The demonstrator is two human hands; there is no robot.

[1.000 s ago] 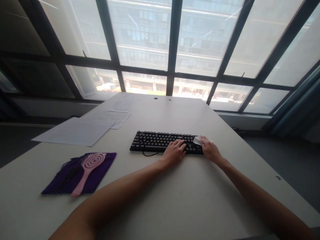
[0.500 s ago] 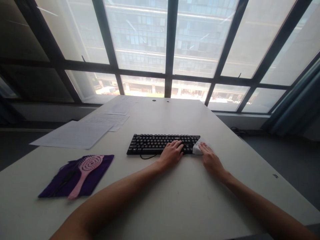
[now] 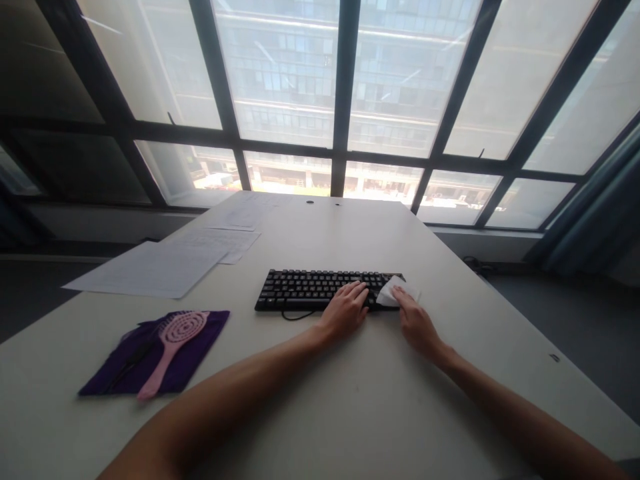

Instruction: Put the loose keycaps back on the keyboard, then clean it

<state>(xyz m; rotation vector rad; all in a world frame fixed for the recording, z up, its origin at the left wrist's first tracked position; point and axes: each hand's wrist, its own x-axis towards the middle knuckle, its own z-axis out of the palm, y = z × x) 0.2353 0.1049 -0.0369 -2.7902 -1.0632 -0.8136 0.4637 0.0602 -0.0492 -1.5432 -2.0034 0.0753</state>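
A black keyboard [image 3: 300, 288] lies flat on the white table, its cable looping out at the front edge. My left hand [image 3: 347, 307] rests on the right-hand part of its keys, palm down with the fingers laid out and nothing gripped. Over the number-pad end is a white tissue [image 3: 387, 293], bunched and partly spread past the keyboard's right edge. My right hand [image 3: 415, 325] presses this tissue onto the keys with its fingertips. Some keys are hidden beneath the tissue and my left fingers.
Left of my left arm, a pink hairbrush [image 3: 173, 343] and a dark comb-like item lie on a purple cloth [image 3: 200, 353]. Several paper sheets [image 3: 150, 270] are spread along the table's left side. Large windows [image 3: 285, 80] stand beyond the table [image 3: 360, 240].
My right hand has slid the tissue slightly left and up across the keyboard's right end. My left hand stays in place on the keys.
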